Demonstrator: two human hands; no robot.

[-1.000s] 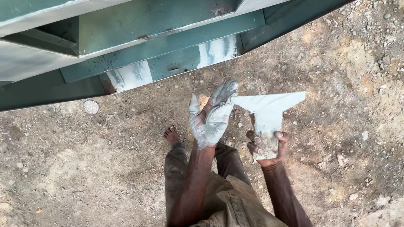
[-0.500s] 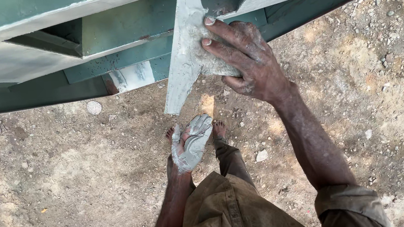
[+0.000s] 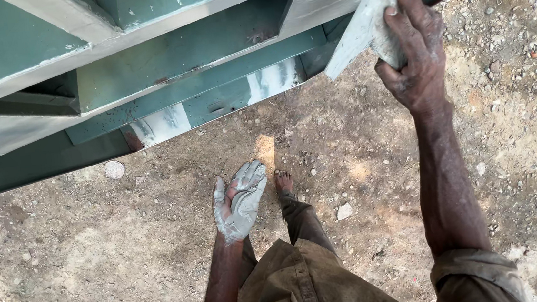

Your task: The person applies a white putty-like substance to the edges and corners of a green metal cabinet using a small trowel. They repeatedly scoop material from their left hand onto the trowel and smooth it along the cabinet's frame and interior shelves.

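My right hand is raised at the upper right and grips a flat grey scraper blade smeared with pale putty, its edge laid against the green steel structure. My left hand hangs lower, in the middle of the view. Its palm faces up, coated in grey putty, with the fingers apart and nothing gripped. Pale putty patches streak the lower green beam.
Bare dirt ground with small stones lies below. My bare foot stands on it under the beam. A round pale disc lies on the ground at the left. The green structure fills the top of the view.
My right hand has carried the blade up and to the right along the green structure. My left hand stays low with its putty-coated palm up.
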